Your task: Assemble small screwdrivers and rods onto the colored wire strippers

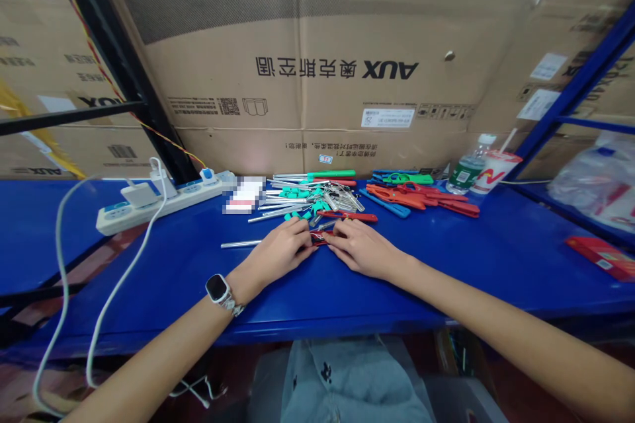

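Close together at the middle of the blue table, both hands are closed on a red plastic handle shell point(320, 238). Dark and pale small parts show inside it. My left hand point(285, 248) grips its left end, and a thin silver tube point(241, 244) sticks out to the left from beneath that hand. Pinching the right end are the fingers of my right hand point(364, 249). Just beyond lies a pile of silver metal tubes point(280, 208), teal plastic pieces point(290, 192) and small metal parts point(342, 198), with a red handle piece point(354, 216) at its near edge.
Orange-red handle shells point(421, 197) and blue ones point(387, 201) lie right of the pile. Behind them stand a bottle point(466, 168) and a paper cup point(495, 172). A power strip point(149, 208) with white cables lies left. A large cardboard box point(322, 26) walls the back.
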Available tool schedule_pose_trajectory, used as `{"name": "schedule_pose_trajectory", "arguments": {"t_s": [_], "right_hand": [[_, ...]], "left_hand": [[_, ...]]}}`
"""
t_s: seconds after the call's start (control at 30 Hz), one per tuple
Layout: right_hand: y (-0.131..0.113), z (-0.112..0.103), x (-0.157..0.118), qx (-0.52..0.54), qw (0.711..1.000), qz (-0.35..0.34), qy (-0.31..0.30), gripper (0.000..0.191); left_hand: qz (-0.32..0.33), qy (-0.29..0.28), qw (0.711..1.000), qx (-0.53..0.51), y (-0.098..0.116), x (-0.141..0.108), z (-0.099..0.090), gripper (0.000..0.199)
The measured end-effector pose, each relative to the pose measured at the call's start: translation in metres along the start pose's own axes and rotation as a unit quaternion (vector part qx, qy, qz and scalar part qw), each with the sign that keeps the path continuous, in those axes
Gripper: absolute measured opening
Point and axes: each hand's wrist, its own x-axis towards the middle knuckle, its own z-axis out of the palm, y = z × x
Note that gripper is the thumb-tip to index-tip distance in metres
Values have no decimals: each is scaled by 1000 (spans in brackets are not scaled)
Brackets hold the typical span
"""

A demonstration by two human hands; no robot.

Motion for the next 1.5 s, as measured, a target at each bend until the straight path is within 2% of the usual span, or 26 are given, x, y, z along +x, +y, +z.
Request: {"name": "schedule_pose_trajectory", "arguments": {"t_s": [0.23, 0.5, 0.7, 0.8, 0.97, 1.07, 1.23, 1.4, 1.5], "right_hand": [[4, -1, -2, 61, 998, 7, -10, 33], [4, 1, -4, 146, 989, 32, -15, 34], [9, -7, 1, 191, 980, 55, -14, 33], [20, -13, 14, 145, 987, 72, 4, 28], [39, -13, 42, 49, 993, 69, -88, 12], [44, -13, 50, 44, 992, 56, -104, 9], [39, -21, 43, 112, 989, 69, -65, 8], [23, -22, 23, 217, 967, 129, -25, 18], [15, -15, 12, 236, 956, 175, 17, 19]], "left_hand": [[-31, 29, 999, 27, -3, -3, 0, 22], [1, -14, 999, 41, 0, 1, 3, 28], [-13, 3, 1000, 23, 0, -1, 4, 29], [-25, 0, 1000, 13, 0, -2, 6, 28], [-21, 2, 1000, 17, 0, -3, 7, 30], [-19, 5, 999, 28, 1, -3, 6, 31], [-24, 2, 999, 33, 3, -3, 5, 32], [-24, -8, 1000, 17, 3, -2, 5, 32], [-25, -11, 1000, 13, 4, -3, 5, 32]]}}
